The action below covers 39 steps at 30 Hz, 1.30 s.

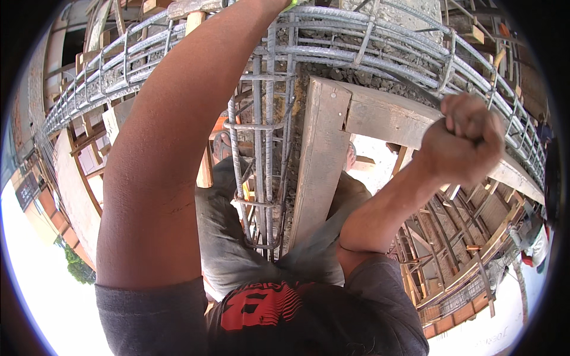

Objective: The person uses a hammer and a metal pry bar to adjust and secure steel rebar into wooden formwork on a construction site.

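My right hand [466, 139] is closed in a fist at the right, above a wooden form board [392, 115]. From the fist a thin dark bar [418, 90] slants up and left toward the rebar cage [332, 53]; its far end is hard to make out. Across the left side my left arm [172, 136] stretches up to the top edge, where the hand passes out of the picture. Something yellow-green [290, 5] shows at that wrist. Beside the forearm lies what looks like a hammer [195, 22], with a grey head and a wooden handle.
A narrow upright rebar cage [258, 136] runs down between my legs, next to a wooden post-like board [320, 154]. Rubble [368, 78] lies under the long bars. Timber framing [457, 237] drops away at lower right, where another person [533, 240] appears.
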### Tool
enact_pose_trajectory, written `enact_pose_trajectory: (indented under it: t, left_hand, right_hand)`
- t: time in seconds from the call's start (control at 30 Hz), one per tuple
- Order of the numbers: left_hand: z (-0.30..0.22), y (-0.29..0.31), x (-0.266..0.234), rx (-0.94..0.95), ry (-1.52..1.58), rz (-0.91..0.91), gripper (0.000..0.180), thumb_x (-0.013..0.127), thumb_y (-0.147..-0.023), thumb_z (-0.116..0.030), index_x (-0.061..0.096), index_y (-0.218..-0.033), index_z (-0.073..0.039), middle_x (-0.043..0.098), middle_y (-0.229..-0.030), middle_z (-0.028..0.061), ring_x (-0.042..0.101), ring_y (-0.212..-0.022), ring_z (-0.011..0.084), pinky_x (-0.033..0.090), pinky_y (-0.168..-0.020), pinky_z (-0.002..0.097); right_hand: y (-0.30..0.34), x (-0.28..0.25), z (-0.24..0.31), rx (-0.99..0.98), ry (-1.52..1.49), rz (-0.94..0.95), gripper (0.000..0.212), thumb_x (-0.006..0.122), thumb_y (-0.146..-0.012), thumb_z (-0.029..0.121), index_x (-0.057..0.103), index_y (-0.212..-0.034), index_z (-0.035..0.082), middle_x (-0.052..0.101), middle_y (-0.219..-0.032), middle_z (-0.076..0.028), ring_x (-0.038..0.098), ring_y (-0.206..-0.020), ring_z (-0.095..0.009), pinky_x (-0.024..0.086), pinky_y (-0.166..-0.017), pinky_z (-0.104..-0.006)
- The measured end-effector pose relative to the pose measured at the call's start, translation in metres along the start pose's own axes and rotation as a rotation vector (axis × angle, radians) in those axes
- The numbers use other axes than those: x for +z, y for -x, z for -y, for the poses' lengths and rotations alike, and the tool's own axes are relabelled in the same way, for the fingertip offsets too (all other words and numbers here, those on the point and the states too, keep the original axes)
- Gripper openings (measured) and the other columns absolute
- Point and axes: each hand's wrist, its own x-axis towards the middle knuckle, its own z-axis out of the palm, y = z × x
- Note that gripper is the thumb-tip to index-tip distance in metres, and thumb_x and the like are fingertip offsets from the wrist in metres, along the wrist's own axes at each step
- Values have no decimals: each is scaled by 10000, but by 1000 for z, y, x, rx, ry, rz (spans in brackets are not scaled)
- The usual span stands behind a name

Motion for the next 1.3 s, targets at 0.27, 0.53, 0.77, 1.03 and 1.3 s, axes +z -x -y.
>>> enact_pose_trajectory:
  t: [0.27,0.53,0.77,1.03,1.3]
  left_hand:
    - [2,-2,2,-31,-38,-4,703,505,-859,-571,571,-1334,-58,145,-1589,271,130,-1444,500,227,-1087,663]
    - [3,4,3,-3,-16,-60,693,500,-858,-570,577,-1327,-65,145,-1591,267,134,-1441,504,228,-1094,654]
    - [0,5,7,-15,-61,-69,693,495,-857,-575,577,-1328,-73,128,-1596,263,138,-1445,498,232,-1096,652]
    - [4,3,6,-7,-71,-123,684,544,-841,-564,597,-1314,-73,144,-1597,235,132,-1437,487,263,-1082,641]
    - [-4,-3,-2,-40,-47,6,688,548,-829,-561,595,-1321,-82,148,-1598,234,208,-1412,476,264,-1082,629]
  right_hand:
    - [-7,-6,-24,237,-91,-459,322,468,-824,230,275,-578,152,298,-516,-31,263,-491,-155,314,-554,-340]
    - [3,-10,7,32,-17,-326,356,432,-809,258,199,-550,187,227,-482,-6,246,-442,-136,286,-483,-306]
    - [24,1,-47,52,-83,-166,326,467,-831,193,297,-564,115,358,-516,-45,296,-470,-137,288,-488,-287]
    - [13,-18,-21,68,-112,-212,309,480,-799,257,291,-589,131,323,-504,-31,274,-479,-144,293,-503,-301]
    - [11,-13,-10,165,-274,-276,328,481,-841,251,302,-594,133,321,-528,-19,264,-502,-132,285,-553,-315]
